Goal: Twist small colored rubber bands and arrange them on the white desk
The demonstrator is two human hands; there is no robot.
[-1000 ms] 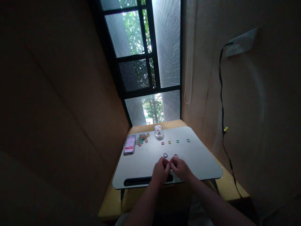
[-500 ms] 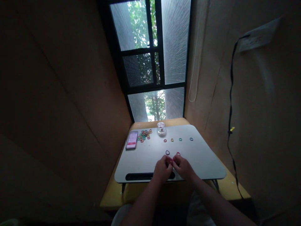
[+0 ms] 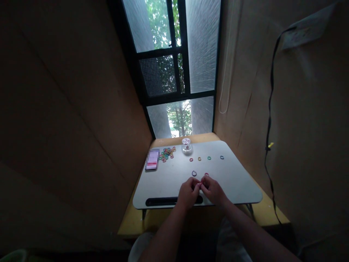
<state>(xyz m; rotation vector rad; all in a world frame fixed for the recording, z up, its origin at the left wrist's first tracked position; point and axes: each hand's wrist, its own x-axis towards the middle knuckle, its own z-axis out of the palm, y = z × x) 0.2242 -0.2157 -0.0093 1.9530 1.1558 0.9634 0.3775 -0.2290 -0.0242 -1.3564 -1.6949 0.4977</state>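
"Two hands meet; what's in your grip?"

"My left hand (image 3: 188,193) and right hand (image 3: 213,191) pinch a small pinkish thing (image 3: 200,184) between their fingertips, too tiny for me to name."

"Just beyond?"

"Ahead of my left fingers, a purple rounded band (image 3: 194,175); behind my right fingertips, a half-hidden red band (image 3: 206,173)."

"Farther out?"

"Ahead and rightward, a red ring (image 3: 191,161), yellow ring (image 3: 199,160), green ring (image 3: 209,159) and blue ring (image 3: 221,159); far left, a multicoloured heap of rings (image 3: 167,153). All lie on a white round-cornered tabletop (image 3: 163,183)."
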